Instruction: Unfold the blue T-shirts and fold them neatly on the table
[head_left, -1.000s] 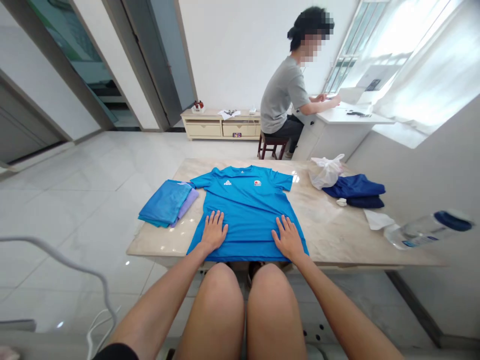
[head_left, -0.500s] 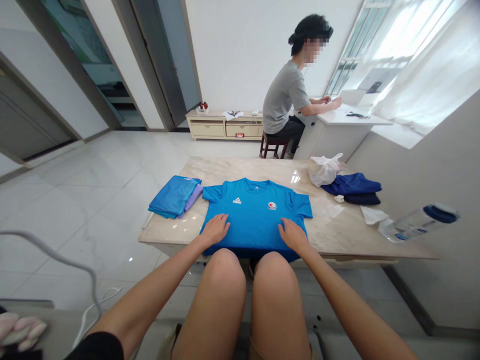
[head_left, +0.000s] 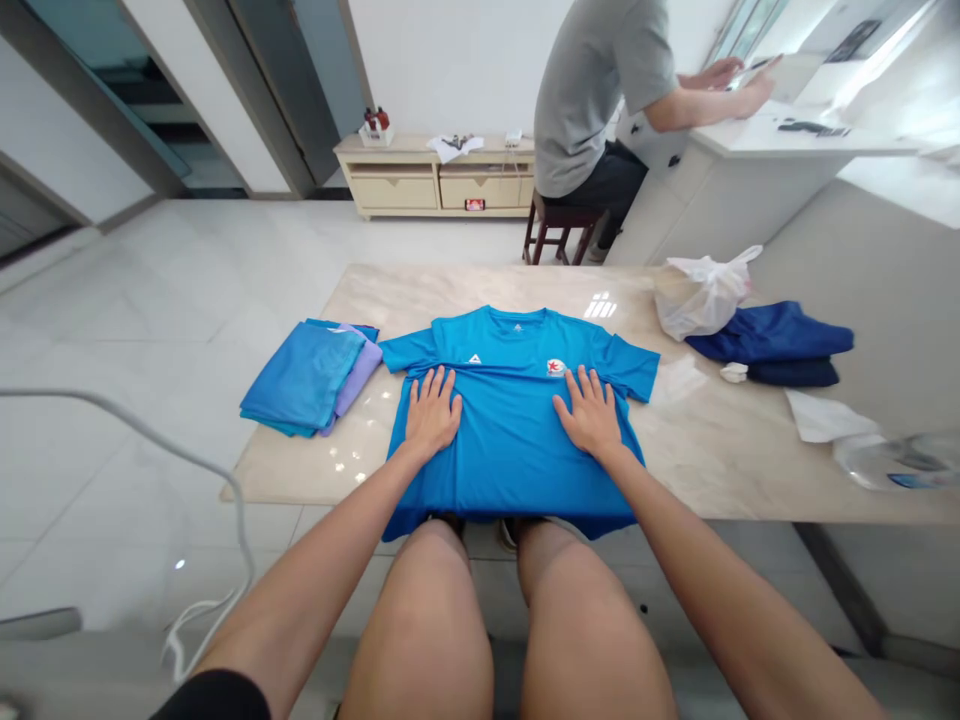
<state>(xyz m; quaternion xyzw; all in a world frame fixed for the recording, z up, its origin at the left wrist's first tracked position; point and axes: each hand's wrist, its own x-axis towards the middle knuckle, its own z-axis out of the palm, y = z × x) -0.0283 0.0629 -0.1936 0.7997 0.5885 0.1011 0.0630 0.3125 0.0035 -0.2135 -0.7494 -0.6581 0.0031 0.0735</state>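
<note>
A blue short-sleeved T-shirt (head_left: 510, 450) lies spread front side up on the marble-look table (head_left: 300, 470), its collar at the far side and its hem hanging over the near edge. My left hand (head_left: 433, 412) rests flat on the left of the chest, fingers apart, just below a small white logo. On the other side my right hand (head_left: 589, 412) lies with spread fingers beside the red-and-white badge. Creases run across the cloth near both hands.
Folded blue and purple clothes (head_left: 311, 375) sit at the table's left. To the right are a white plastic bag (head_left: 701, 295), dark blue clothing (head_left: 780, 335), paper (head_left: 829, 415) and a clear bottle (head_left: 896, 460). Beyond, a person (head_left: 600, 90) sits on a stool at a white desk.
Both hands have moved forward up the shirt, from its lower part to the chest, and the cloth has wrinkled. The view has tipped down and come nearer the table.
</note>
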